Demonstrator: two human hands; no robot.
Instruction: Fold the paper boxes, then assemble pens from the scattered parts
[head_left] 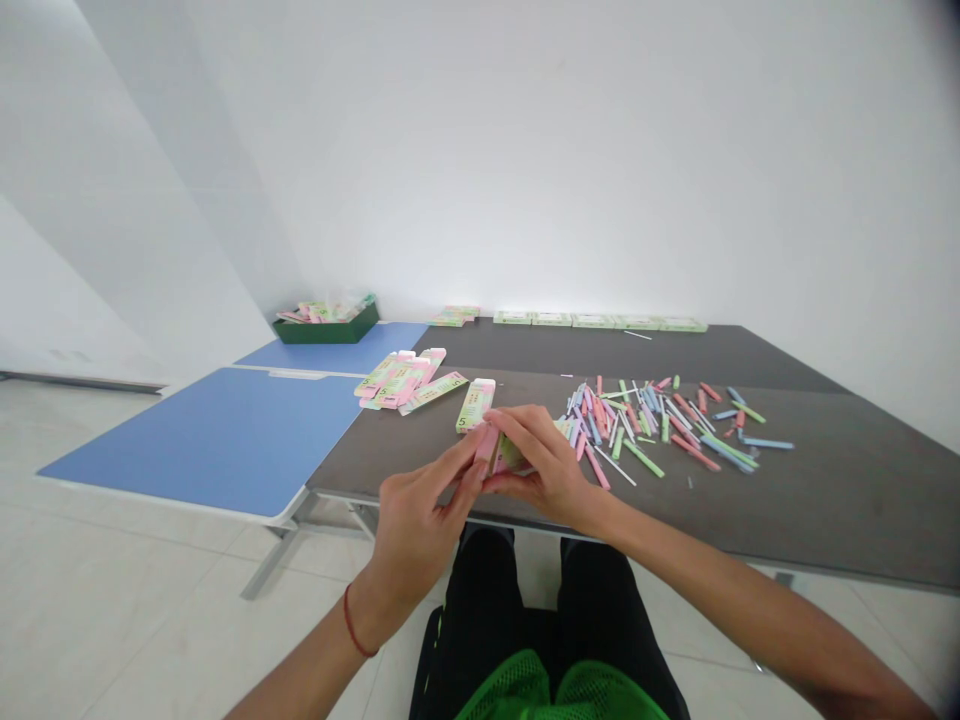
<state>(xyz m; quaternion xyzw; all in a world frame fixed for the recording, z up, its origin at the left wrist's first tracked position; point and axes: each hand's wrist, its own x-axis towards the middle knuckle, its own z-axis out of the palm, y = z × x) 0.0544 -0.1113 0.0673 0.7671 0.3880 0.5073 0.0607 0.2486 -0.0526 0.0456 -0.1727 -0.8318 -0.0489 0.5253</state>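
Note:
Between my two hands, just above the table's front edge, is a small pink and green cardboard box [486, 452]. My left hand [427, 510] pinches its left end between thumb and fingers. My right hand [541, 462] wraps round its right part and hides much of it. Just beyond my fingertips a green and pink box [476, 405] lies on the dark table. To the left of that, several flat printed boxes [401, 378] lie in a loose pile, with a single one [435, 393] at an angle beside it.
Pink, green, blue and white sticks [645, 420] are scattered right of my hands. Several boxes [592, 321] form a row along the wall, near a small stack [454, 315]. A green tray [330, 328] of packets stands on the blue table [202, 430] at left.

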